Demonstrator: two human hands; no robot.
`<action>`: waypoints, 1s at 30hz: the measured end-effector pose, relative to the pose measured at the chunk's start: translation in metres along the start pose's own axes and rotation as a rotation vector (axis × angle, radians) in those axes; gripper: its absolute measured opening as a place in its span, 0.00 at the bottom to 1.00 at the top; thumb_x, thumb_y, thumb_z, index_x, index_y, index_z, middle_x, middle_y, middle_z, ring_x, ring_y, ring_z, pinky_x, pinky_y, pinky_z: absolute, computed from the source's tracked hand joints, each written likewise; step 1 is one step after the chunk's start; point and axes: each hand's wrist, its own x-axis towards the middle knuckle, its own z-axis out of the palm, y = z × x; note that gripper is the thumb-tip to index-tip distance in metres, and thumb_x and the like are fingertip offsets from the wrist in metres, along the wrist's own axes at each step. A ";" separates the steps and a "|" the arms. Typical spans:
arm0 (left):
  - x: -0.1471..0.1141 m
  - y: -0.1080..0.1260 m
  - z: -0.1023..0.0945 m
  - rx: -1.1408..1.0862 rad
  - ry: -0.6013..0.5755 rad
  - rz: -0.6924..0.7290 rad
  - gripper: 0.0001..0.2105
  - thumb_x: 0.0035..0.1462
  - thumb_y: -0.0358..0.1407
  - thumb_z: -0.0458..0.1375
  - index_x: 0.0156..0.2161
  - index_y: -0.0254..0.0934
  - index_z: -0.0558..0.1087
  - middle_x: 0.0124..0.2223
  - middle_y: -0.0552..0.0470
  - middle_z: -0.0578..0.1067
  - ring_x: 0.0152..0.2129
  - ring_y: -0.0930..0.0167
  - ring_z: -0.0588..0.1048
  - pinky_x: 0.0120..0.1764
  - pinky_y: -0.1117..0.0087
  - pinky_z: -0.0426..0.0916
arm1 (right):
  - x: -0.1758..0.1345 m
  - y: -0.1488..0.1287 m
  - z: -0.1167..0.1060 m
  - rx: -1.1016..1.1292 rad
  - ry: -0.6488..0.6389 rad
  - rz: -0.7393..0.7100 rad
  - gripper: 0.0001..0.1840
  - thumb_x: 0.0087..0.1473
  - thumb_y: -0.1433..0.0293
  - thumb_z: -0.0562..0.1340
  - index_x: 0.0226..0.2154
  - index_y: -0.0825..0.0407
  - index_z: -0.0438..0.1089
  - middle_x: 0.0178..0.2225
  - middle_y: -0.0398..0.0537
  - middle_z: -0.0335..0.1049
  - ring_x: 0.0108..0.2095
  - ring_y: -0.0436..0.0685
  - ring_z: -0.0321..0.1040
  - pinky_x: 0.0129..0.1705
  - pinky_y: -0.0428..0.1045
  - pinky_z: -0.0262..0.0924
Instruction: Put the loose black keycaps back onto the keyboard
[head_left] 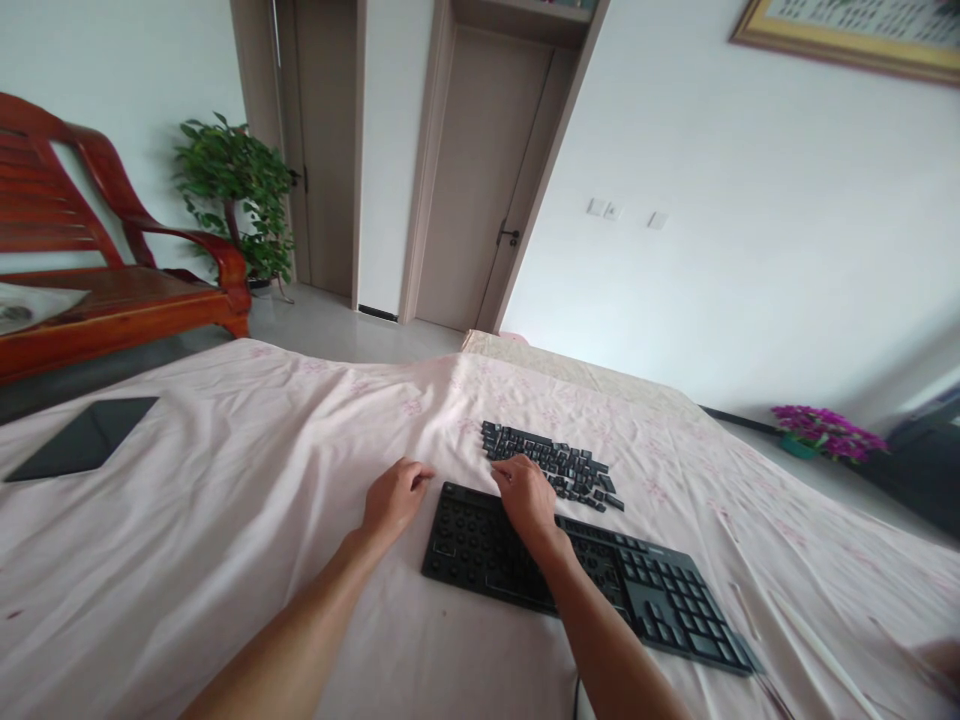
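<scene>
A black keyboard point(480, 590) lies on the pink cloth, its left part stripped down to round key sockets while keys still sit on its right part. Just behind it, loose black keycaps point(585, 470) are spread in rough rows. My left hand point(394, 495) is beside the keyboard's far left corner, thumb and fingers pinched together; whatever is between them is too small to tell. Above the keyboard's back edge, my right hand point(527, 492) reaches to the near left side of the keycaps. Its fingers are closed too, their tips partly hidden, and my forearm covers the keyboard's middle.
A dark flat tablet-like slab point(82, 438) rests at the left on the wrinkled cloth point(225, 480). Several thin sticks point(817, 640) lie to the right of the keyboard. Beyond the cloth stand a wooden bench point(135, 290), a green plant point(236, 190) and purple flowers point(825, 430).
</scene>
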 end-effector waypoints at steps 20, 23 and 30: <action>-0.001 0.002 -0.002 0.023 -0.004 -0.013 0.10 0.55 0.29 0.52 0.38 0.43 0.75 0.43 0.55 0.76 0.40 0.74 0.73 0.42 0.75 0.62 | 0.023 0.004 0.004 -0.301 -0.079 -0.097 0.11 0.57 0.68 0.57 0.32 0.48 0.75 0.39 0.48 0.67 0.43 0.55 0.60 0.42 0.48 0.52; -0.001 0.003 -0.003 0.019 -0.012 -0.013 0.10 0.55 0.30 0.53 0.38 0.42 0.75 0.43 0.54 0.76 0.40 0.74 0.73 0.42 0.75 0.62 | 0.018 -0.002 0.002 -0.243 -0.094 -0.105 0.10 0.57 0.66 0.58 0.34 0.46 0.76 0.40 0.46 0.68 0.44 0.54 0.61 0.44 0.47 0.51; -0.001 0.006 -0.005 0.024 -0.022 -0.045 0.10 0.56 0.30 0.53 0.39 0.42 0.75 0.43 0.54 0.76 0.40 0.73 0.73 0.42 0.75 0.63 | 0.015 -0.013 0.003 -0.115 -0.163 -0.091 0.09 0.55 0.64 0.59 0.34 0.44 0.76 0.39 0.43 0.72 0.43 0.52 0.65 0.43 0.45 0.52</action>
